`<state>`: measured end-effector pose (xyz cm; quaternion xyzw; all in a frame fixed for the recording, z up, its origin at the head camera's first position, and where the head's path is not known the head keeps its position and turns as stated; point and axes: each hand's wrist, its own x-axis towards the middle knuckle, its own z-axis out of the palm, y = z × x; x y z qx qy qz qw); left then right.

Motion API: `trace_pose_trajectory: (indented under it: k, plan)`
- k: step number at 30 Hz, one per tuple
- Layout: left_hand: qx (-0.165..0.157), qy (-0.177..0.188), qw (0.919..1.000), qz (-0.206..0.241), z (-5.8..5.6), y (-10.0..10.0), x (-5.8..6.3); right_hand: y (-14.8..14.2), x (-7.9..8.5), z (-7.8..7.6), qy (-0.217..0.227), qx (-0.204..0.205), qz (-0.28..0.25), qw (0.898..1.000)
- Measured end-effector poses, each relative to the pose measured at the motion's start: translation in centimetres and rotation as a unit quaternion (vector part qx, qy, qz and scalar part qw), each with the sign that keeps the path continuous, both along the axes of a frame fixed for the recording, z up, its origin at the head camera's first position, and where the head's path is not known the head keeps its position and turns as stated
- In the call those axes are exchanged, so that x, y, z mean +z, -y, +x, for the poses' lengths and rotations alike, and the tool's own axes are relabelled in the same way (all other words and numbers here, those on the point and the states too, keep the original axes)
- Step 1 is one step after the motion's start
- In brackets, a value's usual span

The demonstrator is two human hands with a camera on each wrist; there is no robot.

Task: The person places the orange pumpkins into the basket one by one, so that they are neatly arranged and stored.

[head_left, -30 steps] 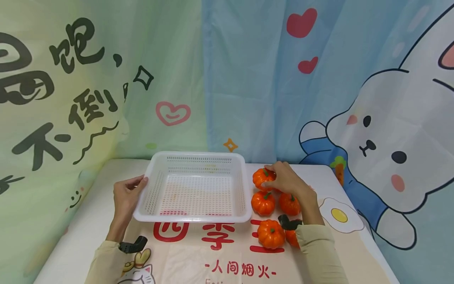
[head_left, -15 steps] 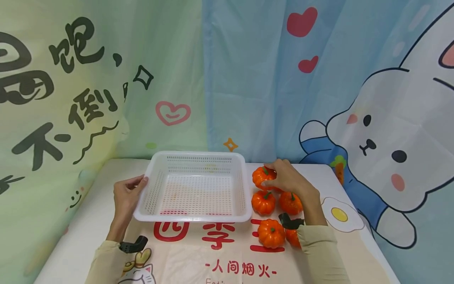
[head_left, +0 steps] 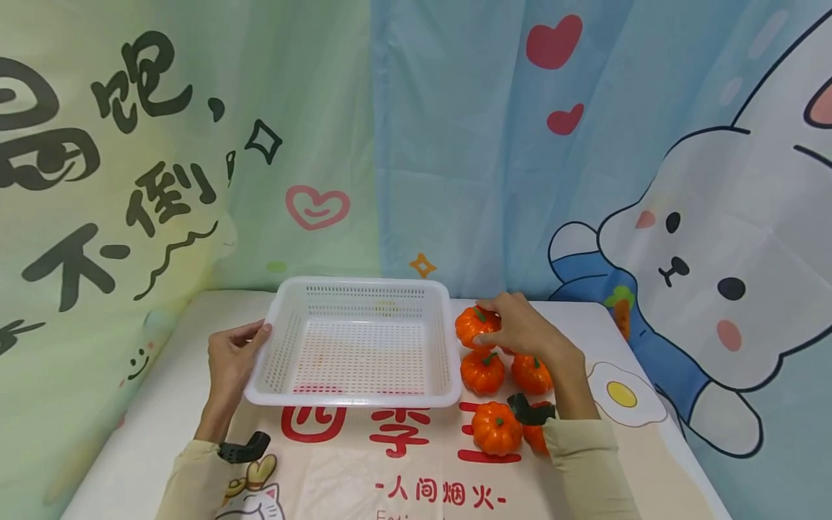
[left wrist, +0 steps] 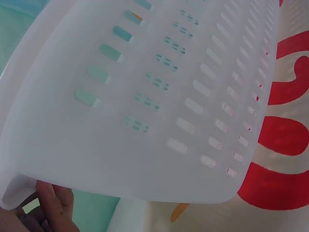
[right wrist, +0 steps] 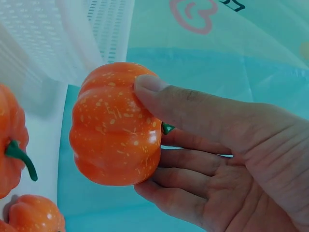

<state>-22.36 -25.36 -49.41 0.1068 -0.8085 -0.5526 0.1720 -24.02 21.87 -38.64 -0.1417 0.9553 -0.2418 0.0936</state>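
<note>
A white perforated plastic basket (head_left: 354,401) sits on the table in the head view, nothing inside it. My left hand (head_left: 234,357) pinches its left rim; the left wrist view shows the basket's side wall (left wrist: 96,145) and a few fingers (left wrist: 53,205) under the rim. Just right of the basket, my right hand (head_left: 533,336) grips a small orange pumpkin (head_left: 477,328) with a green stem. In the right wrist view the thumb lies across the speckled pumpkin (right wrist: 113,128), with the other fingers on its far side.
Several more pumpkins stand right of the basket: one (head_left: 483,372) close to its rim, one (head_left: 531,373) under the right wrist, one (head_left: 497,429) nearer the front, and one (head_left: 536,438) partly covered by the sleeve. A printed curtain (head_left: 442,144) hangs behind the table.
My right hand and the pumpkin it holds have shifted slightly left, closer to the basket. The left hand and basket have stayed put.
</note>
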Motion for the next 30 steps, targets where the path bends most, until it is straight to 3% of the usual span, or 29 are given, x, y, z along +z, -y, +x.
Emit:
trace_pose_trajectory:
  k: [30]
  plan:
    - [0.002, 0.000, 1.0000, 0.005, 0.0, 0.1, 0.0, 2.6, 0.7, 1.1, -0.018, 0.028, -0.023, 0.999]
